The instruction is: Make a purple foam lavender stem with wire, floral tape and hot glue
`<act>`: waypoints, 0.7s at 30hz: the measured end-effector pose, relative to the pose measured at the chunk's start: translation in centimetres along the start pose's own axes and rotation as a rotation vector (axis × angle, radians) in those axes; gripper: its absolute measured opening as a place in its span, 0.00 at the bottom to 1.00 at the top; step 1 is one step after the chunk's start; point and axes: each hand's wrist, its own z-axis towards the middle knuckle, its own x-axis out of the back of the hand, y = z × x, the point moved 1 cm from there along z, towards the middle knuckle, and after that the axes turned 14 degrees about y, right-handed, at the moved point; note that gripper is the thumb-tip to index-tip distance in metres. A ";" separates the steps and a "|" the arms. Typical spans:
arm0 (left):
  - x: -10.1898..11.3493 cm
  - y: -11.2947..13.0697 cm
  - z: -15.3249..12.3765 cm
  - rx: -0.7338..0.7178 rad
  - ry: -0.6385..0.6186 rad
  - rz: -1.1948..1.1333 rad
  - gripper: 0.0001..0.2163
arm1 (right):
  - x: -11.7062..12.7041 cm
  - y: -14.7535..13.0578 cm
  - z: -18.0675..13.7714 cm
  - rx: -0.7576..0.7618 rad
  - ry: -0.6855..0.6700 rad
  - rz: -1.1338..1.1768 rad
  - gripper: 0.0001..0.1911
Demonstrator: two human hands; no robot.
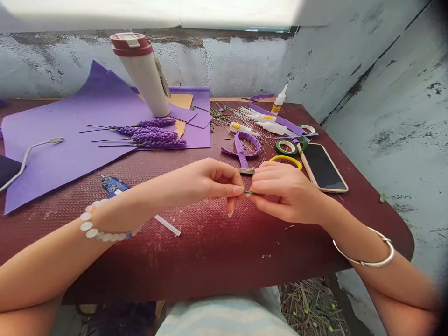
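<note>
Above the front middle of the table, my left hand (222,182) pinches one end of a thin green piece (250,192), either floral tape or wrapped wire; I cannot tell which. My right hand (283,191) has its fingers closed on the other end, so only a short length shows between them. Just behind the hands lie scissors with yellow handles (287,161), their blades partly covered by my right fingers. A curled purple foam strip (241,149) rests behind those. Under my left forearm is a blue glue gun (114,184), with a clear glue stick (168,225) poking out.
Purple lavender stems (154,134) lie on a large purple foam sheet (66,126) by a white tumbler (143,79). At right are green tape rolls (286,148), glue bottles (279,100), loose wires (227,114) and a phone (324,168). A white cable (28,156) lies left.
</note>
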 end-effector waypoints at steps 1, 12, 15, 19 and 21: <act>0.0 0.1 -0.1 -0.002 0.011 -0.002 0.11 | 0.0 0.0 0.0 -0.029 -0.004 0.040 0.14; 0.0 0.6 -0.4 -0.004 -0.040 -0.010 0.09 | 0.0 -0.3 -0.1 -0.223 -0.013 0.390 0.16; 0.0 0.7 -0.4 0.028 -0.064 -0.024 0.09 | 0.1 -0.4 -0.2 -0.222 -0.030 0.399 0.16; -0.1 0.6 -0.4 0.052 -0.072 -0.057 0.08 | 0.1 -0.4 -0.2 -0.216 -0.032 0.401 0.14; -0.2 0.5 -0.5 0.061 -0.081 -0.076 0.08 | 0.0 -0.4 -0.1 -0.213 -0.030 0.413 0.13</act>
